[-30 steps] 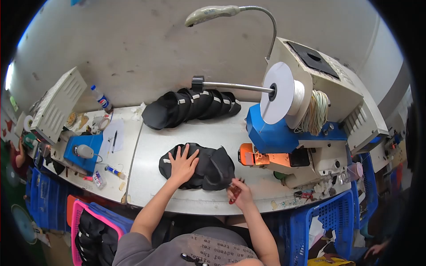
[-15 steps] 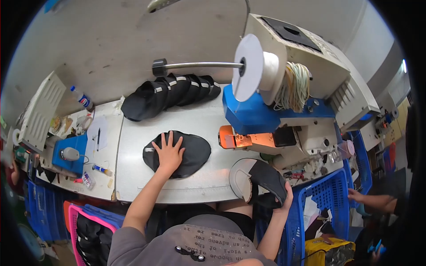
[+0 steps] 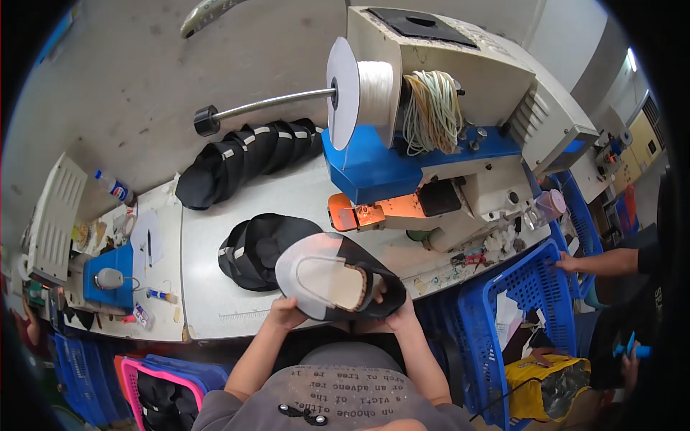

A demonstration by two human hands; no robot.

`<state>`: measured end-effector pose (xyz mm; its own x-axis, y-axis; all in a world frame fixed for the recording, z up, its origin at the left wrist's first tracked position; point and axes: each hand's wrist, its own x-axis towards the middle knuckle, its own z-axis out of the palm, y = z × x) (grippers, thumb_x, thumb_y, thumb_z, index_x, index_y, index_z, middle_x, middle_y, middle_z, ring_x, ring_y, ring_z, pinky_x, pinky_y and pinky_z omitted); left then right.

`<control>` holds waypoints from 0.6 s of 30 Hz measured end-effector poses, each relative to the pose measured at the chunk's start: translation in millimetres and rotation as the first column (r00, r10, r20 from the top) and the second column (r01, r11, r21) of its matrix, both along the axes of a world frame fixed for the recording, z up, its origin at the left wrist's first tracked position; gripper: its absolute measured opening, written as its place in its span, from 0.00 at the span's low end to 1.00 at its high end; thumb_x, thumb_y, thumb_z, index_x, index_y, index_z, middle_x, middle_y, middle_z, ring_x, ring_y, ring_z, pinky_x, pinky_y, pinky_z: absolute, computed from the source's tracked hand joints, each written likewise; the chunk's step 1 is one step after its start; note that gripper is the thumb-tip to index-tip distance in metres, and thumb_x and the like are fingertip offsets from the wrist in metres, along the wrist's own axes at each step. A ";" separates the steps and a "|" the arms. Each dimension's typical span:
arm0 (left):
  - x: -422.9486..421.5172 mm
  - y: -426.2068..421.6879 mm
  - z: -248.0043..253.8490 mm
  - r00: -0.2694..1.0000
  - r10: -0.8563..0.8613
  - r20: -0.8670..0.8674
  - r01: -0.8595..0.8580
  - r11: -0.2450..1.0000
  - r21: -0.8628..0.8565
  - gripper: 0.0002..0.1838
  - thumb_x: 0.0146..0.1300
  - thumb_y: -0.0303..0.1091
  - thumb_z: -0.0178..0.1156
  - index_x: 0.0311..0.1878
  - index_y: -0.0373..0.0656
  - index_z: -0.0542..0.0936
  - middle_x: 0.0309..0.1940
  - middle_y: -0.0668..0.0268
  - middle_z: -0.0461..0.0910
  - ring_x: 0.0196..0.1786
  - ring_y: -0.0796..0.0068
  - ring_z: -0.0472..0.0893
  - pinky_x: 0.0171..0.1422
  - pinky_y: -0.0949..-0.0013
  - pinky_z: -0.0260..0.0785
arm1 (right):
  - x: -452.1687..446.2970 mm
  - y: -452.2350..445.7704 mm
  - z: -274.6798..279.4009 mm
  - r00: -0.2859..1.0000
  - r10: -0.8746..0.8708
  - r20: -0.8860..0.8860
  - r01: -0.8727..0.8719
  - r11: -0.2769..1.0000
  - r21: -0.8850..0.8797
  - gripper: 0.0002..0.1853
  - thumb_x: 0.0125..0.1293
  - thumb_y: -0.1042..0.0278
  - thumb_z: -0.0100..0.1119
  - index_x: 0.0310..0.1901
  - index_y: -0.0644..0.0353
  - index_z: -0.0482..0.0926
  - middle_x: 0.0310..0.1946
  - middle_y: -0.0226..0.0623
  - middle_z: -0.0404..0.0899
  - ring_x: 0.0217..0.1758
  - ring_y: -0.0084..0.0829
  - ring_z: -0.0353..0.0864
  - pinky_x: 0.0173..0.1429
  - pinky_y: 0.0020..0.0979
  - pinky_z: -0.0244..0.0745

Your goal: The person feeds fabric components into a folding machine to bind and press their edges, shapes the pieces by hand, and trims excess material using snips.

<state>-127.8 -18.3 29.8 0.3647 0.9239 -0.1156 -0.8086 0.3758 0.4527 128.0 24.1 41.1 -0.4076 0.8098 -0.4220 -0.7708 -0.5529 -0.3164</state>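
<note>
Both my hands hold a shoe upper (image 3: pixel 309 269) above the front edge of the metal work table (image 3: pixel 208 309). Its pale inner side with a beige panel faces up, and black material lies toward the right end. My left hand (image 3: pixel 286 314) grips its near left edge, while my right hand (image 3: pixel 401 317) is closed around the black end, fingers partly hidden. Just behind it on the table lies a black shoe upper (image 3: pixel 248 251), partly covered by the held one. Farther back, a row of overlapping black uppers (image 3: pixel 244 158) rests against the wall.
A blue-and-white machine (image 3: pixel 381 172) with a lit orange arm (image 3: pixel 370 214) and a white tape spool (image 3: pixel 375 93) stands at the right. Blue baskets (image 3: pixel 496 287) are at my right, a pink-rimmed basket (image 3: pixel 129 388) at my left. Another person's hand (image 3: pixel 568 263) touches a basket.
My left hand has left the black piece on the table and taken hold of the shoe upper. My right hand has brought that upper leftward, in front of me. The view has shifted right.
</note>
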 end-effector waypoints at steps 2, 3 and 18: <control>7.8 -0.7 5.6 0.998 0.054 -0.043 -0.059 0.991 -0.119 0.39 0.51 0.35 0.65 0.66 0.36 0.61 0.63 0.55 0.68 0.65 0.55 0.67 0.71 0.52 0.54 | 1.8 -0.3 1.5 0.816 -0.071 0.574 0.044 0.997 0.060 0.19 0.72 0.56 0.45 0.30 0.60 0.77 0.21 0.32 0.75 0.23 0.26 0.74 0.31 0.28 0.70; 10.9 -1.4 13.4 0.995 0.079 -0.065 -0.089 0.980 -0.177 0.36 0.53 0.33 0.63 0.66 0.35 0.62 0.62 0.55 0.69 0.65 0.55 0.68 0.71 0.53 0.54 | 10.0 1.5 1.1 0.589 -0.155 0.793 0.015 0.983 0.180 0.17 0.71 0.58 0.48 0.32 0.62 0.78 0.23 0.33 0.77 0.23 0.24 0.74 0.31 0.27 0.70; 50.7 -22.5 50.5 0.679 0.129 -0.723 -0.090 0.992 0.093 0.27 0.61 0.35 0.62 0.60 0.34 0.68 0.54 0.61 0.73 0.55 0.73 0.72 0.61 0.66 0.64 | -31.0 -14.8 66.9 0.191 -0.520 0.832 -0.257 0.792 0.554 0.09 0.56 0.72 0.66 0.29 0.64 0.74 0.13 0.32 0.71 0.16 0.16 0.66 0.21 0.23 0.62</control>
<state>-77.2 -40.8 80.3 0.0805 0.9632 -0.2565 -0.2525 0.2686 0.9296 97.0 9.3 108.0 0.1135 0.9883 0.1020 0.2948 0.0646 -0.9534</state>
